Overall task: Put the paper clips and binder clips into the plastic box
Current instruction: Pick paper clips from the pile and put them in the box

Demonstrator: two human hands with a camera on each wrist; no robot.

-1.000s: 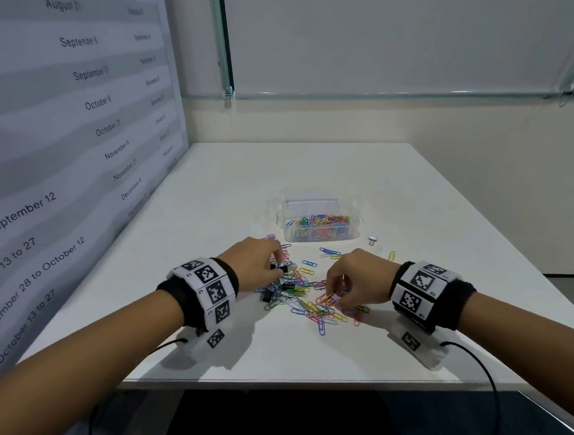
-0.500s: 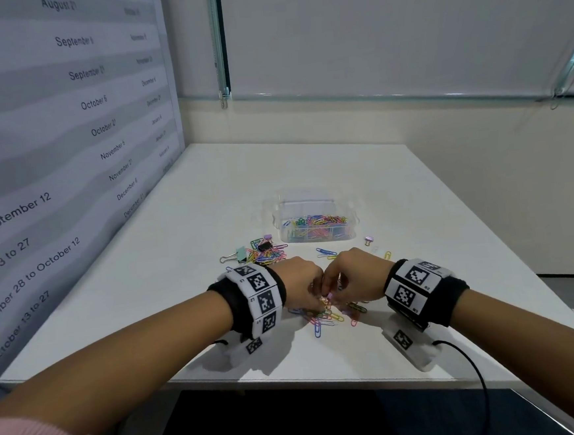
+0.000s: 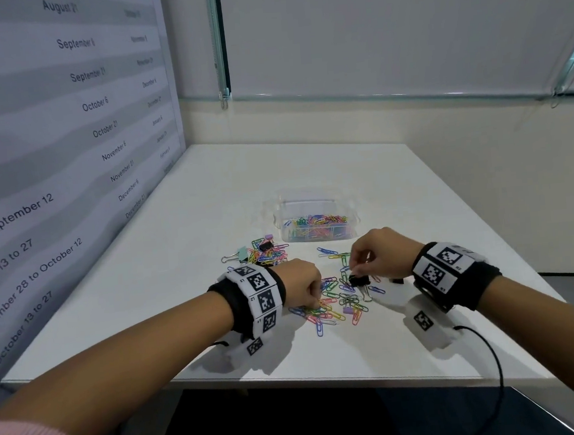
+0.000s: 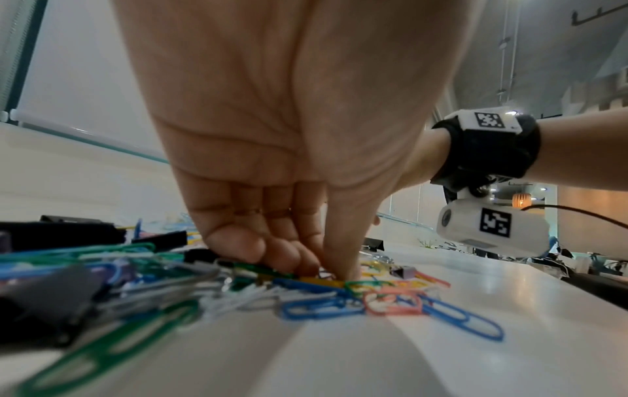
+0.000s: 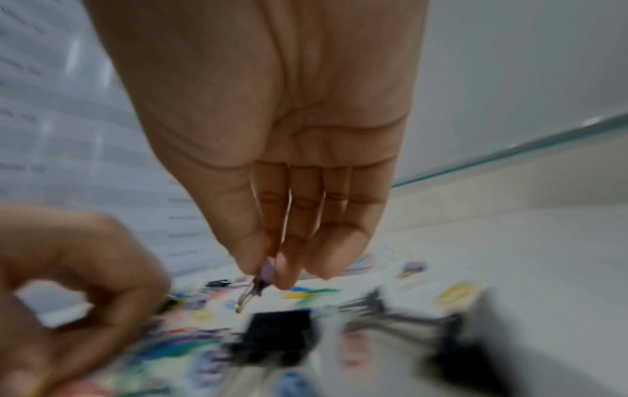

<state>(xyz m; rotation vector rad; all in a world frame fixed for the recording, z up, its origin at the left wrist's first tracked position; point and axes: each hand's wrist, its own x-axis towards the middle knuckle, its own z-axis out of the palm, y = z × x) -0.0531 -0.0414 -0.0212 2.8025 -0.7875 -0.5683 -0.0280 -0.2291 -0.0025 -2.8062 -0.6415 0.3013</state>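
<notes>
A clear plastic box (image 3: pixel 315 230) with coloured paper clips in it stands mid-table. In front of it lies a loose pile of paper clips (image 3: pixel 336 311) with a black binder clip (image 3: pixel 359 281) in it. My left hand (image 3: pixel 314 304) is down on this pile, thumb and curled fingers pinching paper clips (image 4: pixel 326 282) against the table; the left hand (image 4: pixel 331 272) fills its wrist view. My right hand (image 3: pixel 353 265) is raised just above the pile. In the blurred right wrist view the right hand (image 5: pixel 268 272) pinches a small purple binder clip (image 5: pixel 267 264).
A second heap of paper clips and binder clips (image 3: pixel 261 253) lies left of the box. The white table (image 3: pixel 275 170) meets a printed wall panel (image 3: pixel 66 131) on the left. Its front edge (image 3: pixel 326 379) is close to me.
My left hand came from the farther heap to the near pile and met the right hand. The right hand has since lifted away to the right with the small purple binder clip.
</notes>
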